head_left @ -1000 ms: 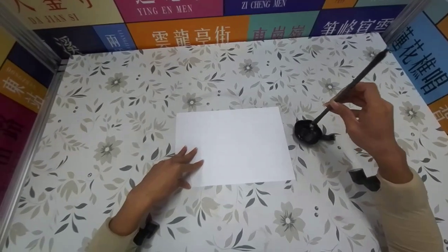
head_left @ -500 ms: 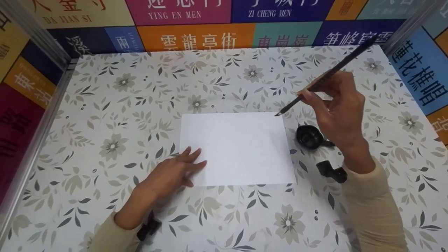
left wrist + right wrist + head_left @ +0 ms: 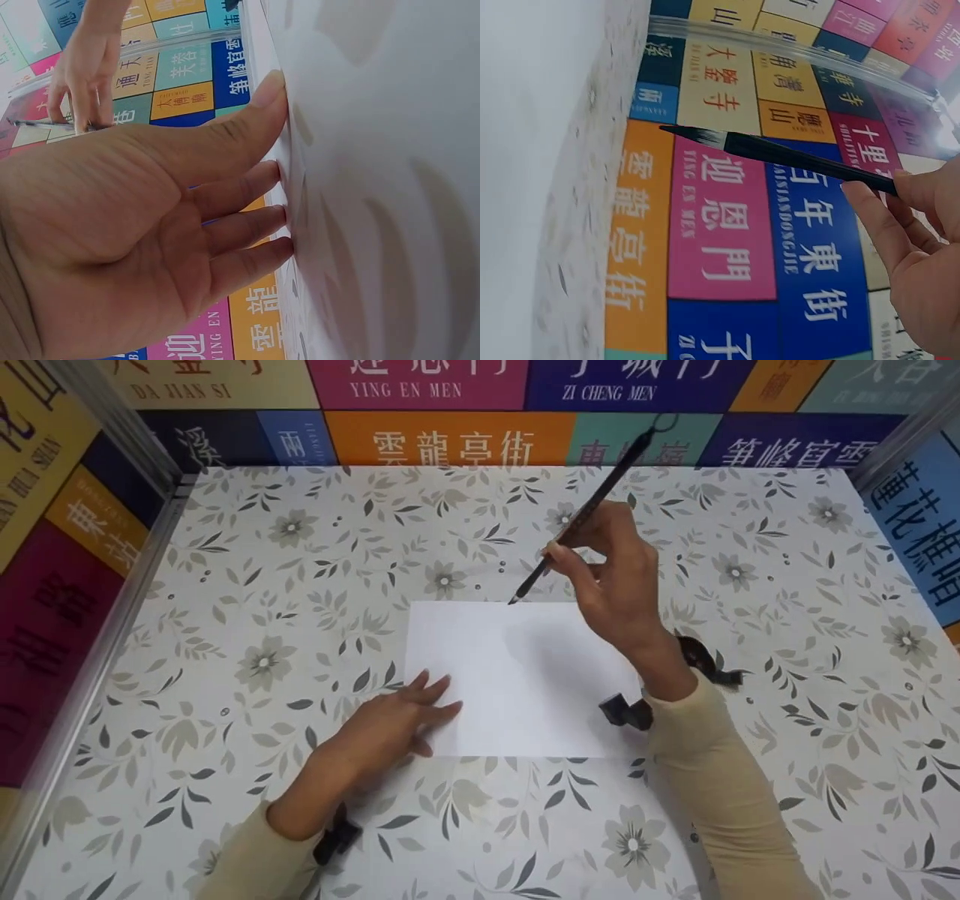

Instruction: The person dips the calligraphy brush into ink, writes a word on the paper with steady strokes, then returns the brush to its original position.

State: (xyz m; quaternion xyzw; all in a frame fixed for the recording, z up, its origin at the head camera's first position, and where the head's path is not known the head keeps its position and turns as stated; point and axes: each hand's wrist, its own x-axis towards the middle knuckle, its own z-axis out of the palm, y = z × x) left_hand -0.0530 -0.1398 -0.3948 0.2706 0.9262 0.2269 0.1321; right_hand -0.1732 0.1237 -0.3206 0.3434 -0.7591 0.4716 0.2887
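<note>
A white sheet of paper (image 3: 480,682) lies on the floral tabletop in the head view. My left hand (image 3: 390,727) rests on its lower left corner, fingers spread and fairly straight; in the left wrist view the fingertips (image 3: 270,90) touch the surface. My right hand (image 3: 619,577) pinches a dark ink brush (image 3: 592,510), slanted with its tip down, near the paper's top edge. In the right wrist view the brush (image 3: 802,159) has a black tip standing apart from the white surface. A black ink dish (image 3: 697,656) with a handle sits right of the paper, partly hidden by my right wrist.
The tabletop (image 3: 337,562) has a floral cover. Panels with coloured squares and lettering (image 3: 450,439) stand along its back and both sides. Black wrist cameras (image 3: 626,712) hang at both wrists.
My right hand has carried the brush left from the ink dish, past the paper's top right corner, to above its top edge. My left hand has stayed on the paper.
</note>
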